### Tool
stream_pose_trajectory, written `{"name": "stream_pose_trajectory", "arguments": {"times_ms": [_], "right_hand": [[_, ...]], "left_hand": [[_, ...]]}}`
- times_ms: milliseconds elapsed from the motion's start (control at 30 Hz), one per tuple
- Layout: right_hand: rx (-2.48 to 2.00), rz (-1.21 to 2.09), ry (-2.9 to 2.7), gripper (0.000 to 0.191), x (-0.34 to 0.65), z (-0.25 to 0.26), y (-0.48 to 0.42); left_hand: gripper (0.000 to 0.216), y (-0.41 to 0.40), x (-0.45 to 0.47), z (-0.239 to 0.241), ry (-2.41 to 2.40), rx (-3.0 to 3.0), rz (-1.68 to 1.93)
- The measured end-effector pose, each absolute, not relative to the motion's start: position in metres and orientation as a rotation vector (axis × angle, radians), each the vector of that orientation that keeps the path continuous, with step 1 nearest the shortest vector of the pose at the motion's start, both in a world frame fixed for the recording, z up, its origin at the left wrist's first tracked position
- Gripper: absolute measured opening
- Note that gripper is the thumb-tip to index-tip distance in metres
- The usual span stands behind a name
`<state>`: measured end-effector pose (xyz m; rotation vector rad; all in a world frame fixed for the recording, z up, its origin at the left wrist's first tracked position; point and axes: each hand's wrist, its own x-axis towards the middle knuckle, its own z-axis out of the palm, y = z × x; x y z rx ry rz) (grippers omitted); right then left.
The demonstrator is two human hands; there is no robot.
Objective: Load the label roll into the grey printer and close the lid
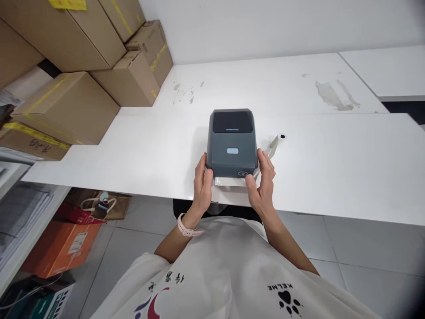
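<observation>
A dark blue-grey label printer (229, 161) is at the front of the white table, held between my two hands. My left hand (202, 186) grips its lower left corner, and my right hand (260, 188) grips the lower right one, thumb at the front edge. Below the printer's front edge shows a white paper strip (230, 181). To the right of the printer lies a small white paper roll (279, 138); its loose tail runs down toward my right hand, partly hidden behind the fingers. Whether tail and strip are one piece I cannot tell.
Cardboard boxes (66, 106) with yellow tape are stacked on the table's left end. Stains (332, 97) mark the white table (149, 155) at the back right. On the floor to the left are an orange box (63, 243) and a paper bag (119, 206), beside a shelf (46, 217).
</observation>
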<state>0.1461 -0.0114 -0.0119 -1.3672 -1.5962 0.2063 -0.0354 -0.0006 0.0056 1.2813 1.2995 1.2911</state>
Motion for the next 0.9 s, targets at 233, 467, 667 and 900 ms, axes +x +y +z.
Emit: {"name": "stream_pose_trajectory", "arguments": {"times_ms": [233,467,667,900], "right_hand": [[-1.417,0.193,-1.539,0.060,0.142,-0.011,-0.016],[-1.247,0.092,-1.566,0.065,0.157,0.033,0.030],[-1.358,-0.185,-1.735,0.071,0.170,0.094,0.133],[-1.346,-0.135,-2.094,0.049,0.161,0.112,0.149]], "left_hand": [[0.060,-0.005,-0.031,-0.004,1.321,1.325,1.300],[0.059,0.053,-0.038,0.029,1.181,1.551,1.486],[0.087,0.133,-0.044,0.038,1.454,1.631,1.039],[0.093,0.142,-0.040,0.013,1.333,1.403,0.952]]}}
